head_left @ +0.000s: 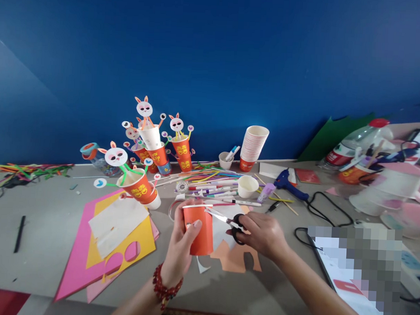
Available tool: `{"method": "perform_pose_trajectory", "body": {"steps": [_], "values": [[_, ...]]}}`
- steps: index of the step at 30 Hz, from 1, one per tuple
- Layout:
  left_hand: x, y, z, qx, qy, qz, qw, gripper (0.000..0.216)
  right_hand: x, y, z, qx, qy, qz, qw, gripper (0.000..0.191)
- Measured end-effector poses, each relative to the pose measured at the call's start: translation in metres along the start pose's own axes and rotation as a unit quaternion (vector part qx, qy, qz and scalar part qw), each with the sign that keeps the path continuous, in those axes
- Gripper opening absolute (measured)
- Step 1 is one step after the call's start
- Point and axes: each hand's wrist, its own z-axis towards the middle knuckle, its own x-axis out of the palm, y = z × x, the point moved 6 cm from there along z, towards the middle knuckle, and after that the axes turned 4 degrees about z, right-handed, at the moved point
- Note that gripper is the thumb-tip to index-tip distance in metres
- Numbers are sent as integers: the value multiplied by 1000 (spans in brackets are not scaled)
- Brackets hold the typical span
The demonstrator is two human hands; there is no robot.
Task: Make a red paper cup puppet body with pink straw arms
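Observation:
My left hand (181,249), with a red bead bracelet at the wrist, is wrapped round an orange paper cup (200,229) held upright above the table. My right hand (262,234) grips black-handled scissors (228,219), fingers through the loops. The blades point left and their tips reach the cup's white rim. Under the hands lie a peach paper cutout (236,260) and white scraps.
Finished bunny cups (151,148) stand at the back left beside pink and yellow paper sheets (97,259). Markers (217,189), a stack of cups (252,147), a small white cup (247,186), a blue glue gun (289,183) with its cord, and a plastic bottle (357,141) crowd the table.

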Motion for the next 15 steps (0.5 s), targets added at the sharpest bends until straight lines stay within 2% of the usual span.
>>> {"method": "perform_pose_trajectory", "body": {"steps": [9, 15], "values": [[-1, -1, -1, 10, 1, -5, 1000, 47, 0, -1, 1, -3, 9, 0, 1000, 37], [0, 0, 0, -6, 7, -10, 1000, 50, -6, -5, 4, -14, -16, -12, 1000, 34]]}}
